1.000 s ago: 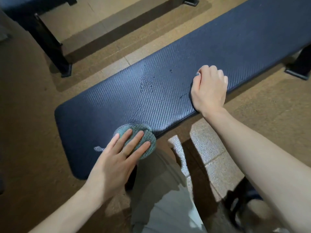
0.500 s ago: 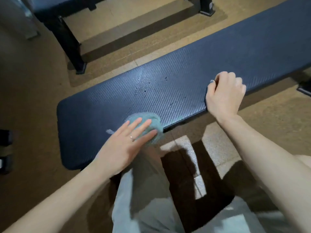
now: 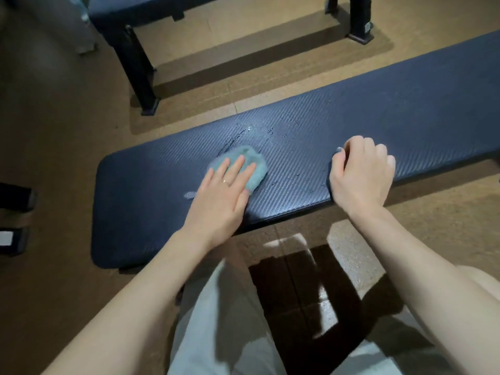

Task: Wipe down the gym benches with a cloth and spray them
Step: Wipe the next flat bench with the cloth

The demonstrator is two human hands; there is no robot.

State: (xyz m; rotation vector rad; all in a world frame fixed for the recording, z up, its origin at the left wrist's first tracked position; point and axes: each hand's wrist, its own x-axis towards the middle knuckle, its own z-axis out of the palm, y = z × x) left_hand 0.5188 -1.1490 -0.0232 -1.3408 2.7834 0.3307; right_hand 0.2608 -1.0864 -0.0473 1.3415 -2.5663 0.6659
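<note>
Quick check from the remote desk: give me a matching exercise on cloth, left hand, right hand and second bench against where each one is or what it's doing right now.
Things:
1. cloth
2. left hand
3. right hand
4. second bench

States:
A. fingers curled, resting on the near bench edge
B. standing beyond the near bench, at the top of the view
C. flat, pressing down on the cloth
D. bunched on the pad beside wet streaks

Pairs: 1-D, 2-C, 3-A, 4-B

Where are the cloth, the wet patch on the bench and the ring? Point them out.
cloth (image 3: 255, 169): head view, bare teal fabric right of the fingertips.
wet patch (image 3: 266, 131): head view, shiny droplets on the bench pad beyond the cloth.
ring (image 3: 225, 181): head view, band on a left-hand finger.
</note>
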